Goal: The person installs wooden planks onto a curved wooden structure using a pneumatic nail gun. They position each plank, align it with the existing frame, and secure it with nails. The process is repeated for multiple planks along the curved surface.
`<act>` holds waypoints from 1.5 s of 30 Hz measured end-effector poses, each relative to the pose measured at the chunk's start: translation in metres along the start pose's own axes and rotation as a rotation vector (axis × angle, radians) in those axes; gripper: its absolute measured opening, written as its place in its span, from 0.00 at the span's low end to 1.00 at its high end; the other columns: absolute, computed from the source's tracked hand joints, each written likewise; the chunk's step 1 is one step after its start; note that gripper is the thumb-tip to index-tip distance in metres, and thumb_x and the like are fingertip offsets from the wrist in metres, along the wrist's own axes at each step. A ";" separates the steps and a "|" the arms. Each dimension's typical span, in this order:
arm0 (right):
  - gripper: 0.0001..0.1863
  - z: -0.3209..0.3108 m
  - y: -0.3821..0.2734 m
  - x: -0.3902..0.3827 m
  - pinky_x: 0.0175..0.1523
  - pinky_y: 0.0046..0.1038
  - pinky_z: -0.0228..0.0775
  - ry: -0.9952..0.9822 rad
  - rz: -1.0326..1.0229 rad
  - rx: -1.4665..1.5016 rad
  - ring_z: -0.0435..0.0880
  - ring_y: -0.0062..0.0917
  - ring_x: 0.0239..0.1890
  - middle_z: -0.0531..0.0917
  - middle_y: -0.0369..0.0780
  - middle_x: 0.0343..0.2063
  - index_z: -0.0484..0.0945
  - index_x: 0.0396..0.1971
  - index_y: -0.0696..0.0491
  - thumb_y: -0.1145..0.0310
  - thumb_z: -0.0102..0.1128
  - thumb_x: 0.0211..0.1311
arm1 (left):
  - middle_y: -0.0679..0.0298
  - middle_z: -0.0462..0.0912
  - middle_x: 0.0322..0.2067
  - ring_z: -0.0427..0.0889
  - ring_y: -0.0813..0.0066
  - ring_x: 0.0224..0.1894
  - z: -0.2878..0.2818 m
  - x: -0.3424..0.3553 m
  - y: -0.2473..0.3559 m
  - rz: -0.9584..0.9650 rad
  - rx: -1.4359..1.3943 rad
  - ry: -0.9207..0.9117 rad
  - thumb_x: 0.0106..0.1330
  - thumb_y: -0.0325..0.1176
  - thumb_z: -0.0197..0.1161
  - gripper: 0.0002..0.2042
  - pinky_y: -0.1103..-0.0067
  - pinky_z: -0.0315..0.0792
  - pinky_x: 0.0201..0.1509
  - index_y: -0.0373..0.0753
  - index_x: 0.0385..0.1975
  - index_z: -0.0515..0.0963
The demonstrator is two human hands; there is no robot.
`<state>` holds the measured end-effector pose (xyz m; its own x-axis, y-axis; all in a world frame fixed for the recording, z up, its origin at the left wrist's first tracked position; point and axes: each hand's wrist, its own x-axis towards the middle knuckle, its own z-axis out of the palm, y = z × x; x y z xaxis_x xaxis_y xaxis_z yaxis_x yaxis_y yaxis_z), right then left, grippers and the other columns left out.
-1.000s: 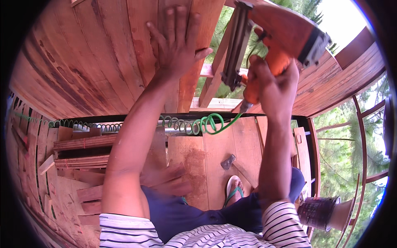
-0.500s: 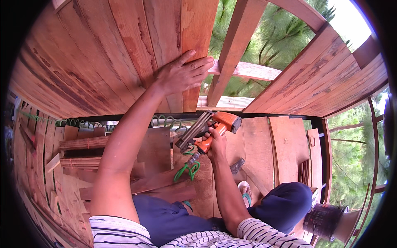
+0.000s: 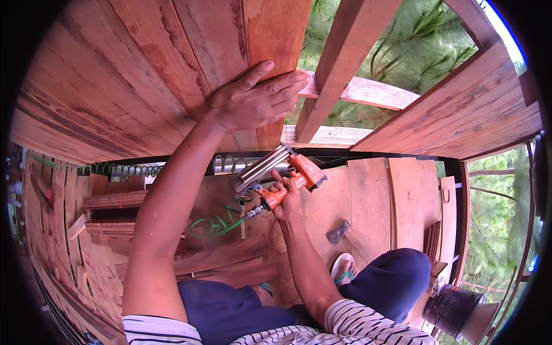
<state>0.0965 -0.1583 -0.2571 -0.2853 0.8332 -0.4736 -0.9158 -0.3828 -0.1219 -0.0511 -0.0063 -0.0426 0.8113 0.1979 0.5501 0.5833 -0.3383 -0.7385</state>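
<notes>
My left hand (image 3: 253,99) lies against the wooden wall boards, fingers spread and pressed across the last upright plank (image 3: 276,34) beside the gap in the wall. Lower down, my right hand (image 3: 284,198) wraps round the handle of an orange and silver pneumatic nail gun (image 3: 305,172). Its silver magazine (image 3: 261,167) points up and left, and its body sits just under the wall's lower edge, apart from the boards. From the handle's metal fitting runs a green coiled air hose (image 3: 215,227).
An upright post (image 3: 351,63) and pinkish crosspieces (image 3: 382,93) span the gap, with pine branches behind. Stacked boards (image 3: 115,200) lie at left. A hammer or hatchet head (image 3: 338,232) rests on the plank floor near my sandalled foot (image 3: 345,267). A dark bucket (image 3: 454,310) stands at right.
The nail gun in my right hand has shifted slightly left, its magazine turned a little. The hose loop swings left. My left hand stays on the plank while the view shifts a little.
</notes>
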 end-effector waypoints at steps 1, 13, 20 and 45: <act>0.18 0.003 0.000 -0.002 0.38 0.25 0.73 0.017 -0.011 -0.017 0.70 0.16 0.24 0.69 0.30 0.17 0.74 0.51 0.61 0.66 0.47 0.69 | 0.80 0.72 0.63 0.58 0.83 0.73 0.000 -0.001 0.000 -0.001 -0.003 0.000 0.67 0.48 0.51 0.14 0.56 0.38 0.78 0.56 0.47 0.79; 0.08 -0.004 -0.001 0.002 0.39 0.29 0.75 -0.003 0.022 -0.001 0.70 0.17 0.21 0.69 0.30 0.16 0.72 0.38 0.57 0.68 0.48 0.68 | 0.79 0.71 0.64 0.56 0.82 0.73 -0.001 -0.003 -0.002 -0.023 -0.029 -0.059 0.67 0.45 0.50 0.14 0.55 0.37 0.78 0.55 0.48 0.79; 0.10 -0.004 -0.007 -0.002 0.40 0.30 0.76 -0.007 0.025 -0.006 0.70 0.18 0.23 0.68 0.31 0.19 0.73 0.39 0.60 0.68 0.49 0.69 | 0.72 0.67 0.67 0.55 0.79 0.74 0.014 -0.044 0.062 0.201 -0.313 -0.260 0.67 0.41 0.49 0.18 0.61 0.39 0.79 0.50 0.56 0.75; 0.27 -0.008 0.058 0.015 0.44 0.26 0.73 -0.036 -0.095 0.381 0.67 0.16 0.21 0.66 0.27 0.17 0.71 0.63 0.45 0.67 0.49 0.61 | 0.78 0.75 0.58 0.61 0.84 0.70 0.031 -0.065 0.075 0.232 -0.112 -0.226 0.67 0.43 0.47 0.16 0.63 0.34 0.79 0.53 0.50 0.78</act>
<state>0.0411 -0.1711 -0.2782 -0.1976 0.8737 -0.4445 -0.9761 -0.1332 0.1720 -0.0586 -0.0158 -0.1457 0.9176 0.2986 0.2623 0.3838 -0.4948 -0.7797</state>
